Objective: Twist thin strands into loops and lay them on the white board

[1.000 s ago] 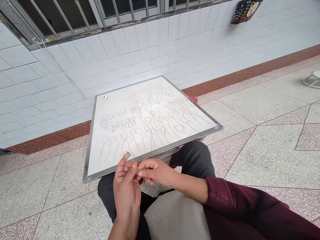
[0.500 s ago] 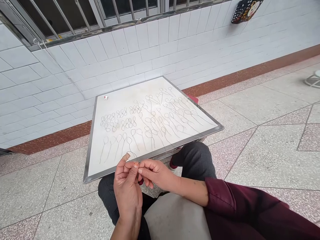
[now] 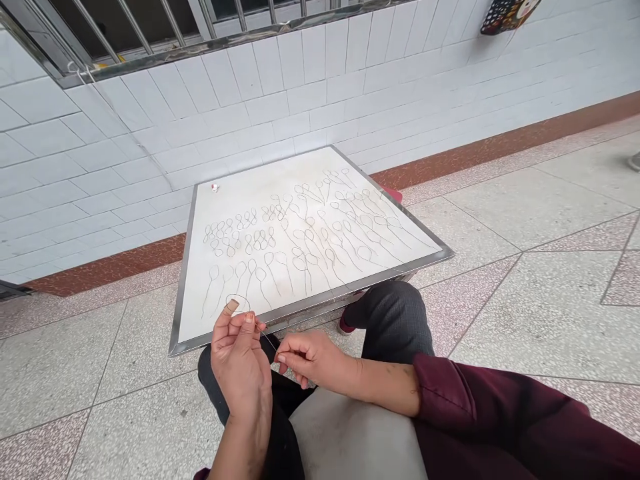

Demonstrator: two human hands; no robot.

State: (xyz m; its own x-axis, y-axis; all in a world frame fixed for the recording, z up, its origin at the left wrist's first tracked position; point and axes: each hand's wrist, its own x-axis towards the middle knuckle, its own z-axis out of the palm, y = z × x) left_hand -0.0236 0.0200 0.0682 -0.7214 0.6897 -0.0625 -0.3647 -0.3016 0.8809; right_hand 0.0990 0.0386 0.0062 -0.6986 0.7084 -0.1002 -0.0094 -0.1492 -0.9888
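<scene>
Between my hands runs a thin dark wire (image 3: 269, 340) with a round loop at its upper left end. My left hand (image 3: 241, 353) pinches it just below the loop, thumb against fingers, near the board's front edge. The tail of the wire is pinched by my right hand (image 3: 310, 360), lower and to the right. In front lies a white board (image 3: 280, 173) with a metal rim. Several wires with a loop and a long tail (image 3: 259, 274) are spread over it, and several figure-eight wire pieces (image 3: 260, 239) lie in rows at its left.
A small white and red object (image 3: 215, 188) sits at the board's far left corner. Behind the board rises a white tiled wall (image 3: 250, 100) with a barred window (image 3: 170, 27). A patterned basket (image 3: 507, 15) hangs at upper right. My knees are under the board's front edge.
My hands have drawn apart: the left moved to the left, the right slightly down, and a stretch of wire now shows between them. The view has shifted slightly.
</scene>
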